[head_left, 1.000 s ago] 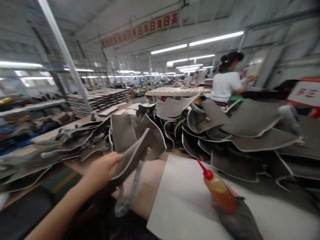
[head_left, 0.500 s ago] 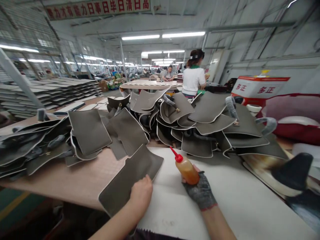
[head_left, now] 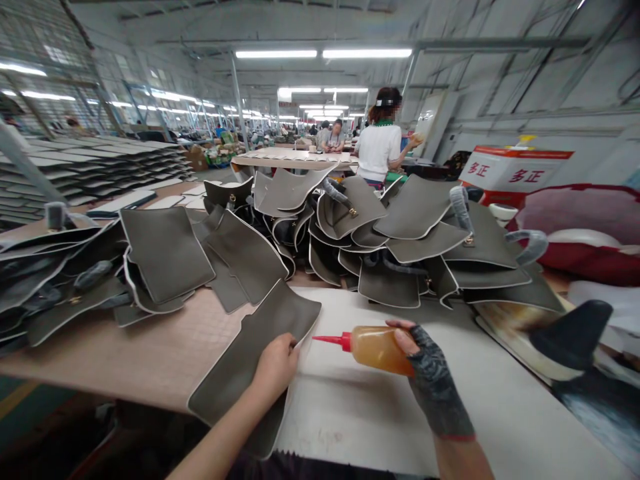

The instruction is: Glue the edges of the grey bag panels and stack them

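My bare left hand point(head_left: 277, 362) is closed on the right edge of a grey-brown leather bag panel point(head_left: 235, 380), which lies slanted at the table's front edge. In my right hand point(head_left: 425, 353), covered by a dark fingerless glove, is a squeeze bottle point(head_left: 380, 348) of amber liquid. The bottle lies nearly level in my grip, its thin red nozzle point(head_left: 330, 340) pointing left at the panel's edge. A small gap shows between the nozzle tip and the panel. My right fingers wrap round the bottle's base, partly hidden behind it.
A heap of similar panels with wrapped handles point(head_left: 390, 233) spans the table's far side, with more panels point(head_left: 167, 257) at left. A white sheet point(head_left: 370, 413) covers the tabletop before me. At right stands a dark cone-shaped object point(head_left: 575, 337). Beyond, a person in white point(head_left: 379, 150) stands.
The bottle has turned from pointing up and left to nearly level, its nozzle now close to the panel's edge. My left hand keeps its hold on the panel. The whole view has shifted slightly.
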Motion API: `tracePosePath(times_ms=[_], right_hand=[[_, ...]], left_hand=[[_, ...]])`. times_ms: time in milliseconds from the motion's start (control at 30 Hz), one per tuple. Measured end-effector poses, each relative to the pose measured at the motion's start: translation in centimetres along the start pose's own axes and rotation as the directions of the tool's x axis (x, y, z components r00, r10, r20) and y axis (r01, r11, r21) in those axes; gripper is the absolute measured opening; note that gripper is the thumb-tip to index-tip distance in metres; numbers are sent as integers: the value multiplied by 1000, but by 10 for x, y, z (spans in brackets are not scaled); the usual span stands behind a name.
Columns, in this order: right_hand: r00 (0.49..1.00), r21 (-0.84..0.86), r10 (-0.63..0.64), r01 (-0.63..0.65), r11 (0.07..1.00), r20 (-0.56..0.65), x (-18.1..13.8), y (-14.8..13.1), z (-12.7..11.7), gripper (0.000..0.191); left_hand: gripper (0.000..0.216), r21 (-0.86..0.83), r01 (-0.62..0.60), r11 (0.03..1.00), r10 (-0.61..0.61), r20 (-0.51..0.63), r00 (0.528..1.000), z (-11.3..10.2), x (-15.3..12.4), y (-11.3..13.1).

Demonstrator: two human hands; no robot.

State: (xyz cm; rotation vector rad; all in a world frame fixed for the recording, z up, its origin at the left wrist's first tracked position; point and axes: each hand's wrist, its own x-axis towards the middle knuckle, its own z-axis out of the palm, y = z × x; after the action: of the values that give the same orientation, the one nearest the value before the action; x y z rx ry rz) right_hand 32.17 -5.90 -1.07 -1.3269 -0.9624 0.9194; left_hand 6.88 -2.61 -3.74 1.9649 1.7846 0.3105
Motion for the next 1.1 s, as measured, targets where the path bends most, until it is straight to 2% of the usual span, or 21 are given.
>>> tracePosePath(times_ms=[67, 100, 200, 333, 433, 567, 800, 1100], right_hand=[[998, 94, 54, -56, 994, 22, 2, -5, -2, 35], [999, 70, 52, -52, 996, -10, 4, -4, -1, 35], [993, -130, -26, 11, 991, -115, 13, 7, 3, 36], [994, -252, -81, 60, 966, -72, 16, 16, 12, 36], [992, -342, -117, 95, 935, -43, 15, 11, 20, 36], [983, -427, -176, 135, 894, -56, 17, 7, 29, 35], [967, -477, -238, 167, 863, -92, 24, 18, 31, 33], [975, -498, -204, 137, 856, -82, 29, 20, 27, 36]], left_hand=[[19, -30, 39, 999, -38, 28, 999, -1, 7, -3], [18, -43, 48, 998, -46, 46, 998, -2, 10, -4], [17, -84, 57, 995, -51, 79, 996, -4, 18, -6], [17, -119, 87, 989, -77, 90, 993, -6, 20, -6], [18, -123, 115, 986, -103, 101, 990, -6, 21, -6], [18, -143, 92, 985, -81, 82, 993, -4, 21, -7], [18, -123, 79, 989, -69, 81, 994, -5, 19, -5], [15, -74, 52, 996, -48, 54, 997, 2, 21, -9]])
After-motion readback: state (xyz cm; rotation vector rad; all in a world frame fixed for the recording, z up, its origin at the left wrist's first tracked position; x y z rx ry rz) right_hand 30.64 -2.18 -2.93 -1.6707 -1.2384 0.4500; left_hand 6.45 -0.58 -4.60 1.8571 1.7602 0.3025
